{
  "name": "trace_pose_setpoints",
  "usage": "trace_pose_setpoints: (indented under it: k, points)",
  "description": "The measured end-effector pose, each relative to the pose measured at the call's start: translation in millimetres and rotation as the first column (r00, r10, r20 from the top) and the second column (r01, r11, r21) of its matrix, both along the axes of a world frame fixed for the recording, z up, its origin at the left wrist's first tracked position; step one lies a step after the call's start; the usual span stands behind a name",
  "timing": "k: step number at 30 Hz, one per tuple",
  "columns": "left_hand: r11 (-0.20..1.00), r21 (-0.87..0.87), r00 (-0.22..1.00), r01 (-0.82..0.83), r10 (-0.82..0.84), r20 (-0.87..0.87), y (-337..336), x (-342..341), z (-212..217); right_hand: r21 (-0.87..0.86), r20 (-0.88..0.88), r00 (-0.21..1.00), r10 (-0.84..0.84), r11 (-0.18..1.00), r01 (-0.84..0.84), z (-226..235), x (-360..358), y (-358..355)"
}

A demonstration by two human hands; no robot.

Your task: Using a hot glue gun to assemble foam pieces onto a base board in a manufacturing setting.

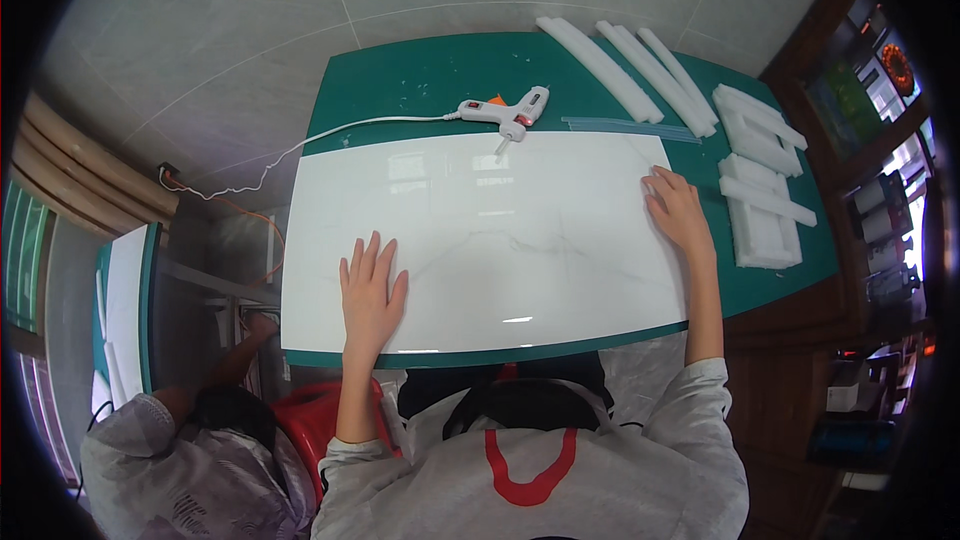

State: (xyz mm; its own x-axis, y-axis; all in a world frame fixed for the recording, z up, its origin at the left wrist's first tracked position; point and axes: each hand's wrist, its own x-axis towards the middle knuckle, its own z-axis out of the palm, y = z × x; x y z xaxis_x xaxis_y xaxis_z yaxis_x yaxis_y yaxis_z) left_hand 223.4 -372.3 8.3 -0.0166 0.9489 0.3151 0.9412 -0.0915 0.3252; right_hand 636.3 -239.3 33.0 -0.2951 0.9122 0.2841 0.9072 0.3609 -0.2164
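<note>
A large glossy white panel (520,270) with faint grey veins lies on the green table top. My left hand (370,285) rests flat on its left part, fingers slightly spread and holding nothing. At the upper right edge of the panel, my right hand (680,208) lies with its fingers a little bent, the tips touching the panel's surface and nothing visible in them. Beyond the panel's far edge is a white hot glue gun (505,113), its nozzle reaching over that edge. Thin translucent glue sticks (635,127) lie along the far edge, to the right of the gun.
White foam strips (600,70) lie at the far right of the green table (400,70). Stacked foam pieces (762,210) stand near its right end. The glue gun's white cord (330,127) runs left toward the wall. Another person (200,450) sits at lower left beside a red chair (315,420).
</note>
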Motion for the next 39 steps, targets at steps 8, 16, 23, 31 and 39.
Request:
trace_pose_setpoints:
  k: [8, 16, 23, 31, 39]
  points:
    - [1.0, -0.011, 1.0, -0.006, 0.006, 0.014, -0.5, 1.8, 2.4, 0.151, 0.041, 0.999, -0.017, 0.988, 0.01, 9.2, -42.7, -46.9]
    - [1.0, -0.024, 1.0, -0.018, 0.018, 0.0, 0.3, 3.6, 5.5, -0.082, -0.129, 0.991, -0.042, 0.996, 0.031, -2.8, -54.8, -71.4]
    - [0.999, -0.037, 0.999, -0.032, 0.032, 0.003, 0.4, 5.4, 6.4, -0.065, -0.148, 0.989, -0.023, 0.998, 0.014, -18.6, -51.0, -72.9]
    - [0.999, -0.033, 0.999, -0.043, 0.043, 0.006, 2.4, 5.9, 5.4, -0.054, -0.182, 0.982, -0.042, 0.998, 0.032, -16.4, -52.7, -70.7]
    - [0.998, -0.03, 0.998, -0.056, 0.056, 0.001, 4.1, 5.8, 3.6, -0.054, -0.201, 0.979, -0.046, 0.998, 0.036, -16.2, -54.5, -69.9]
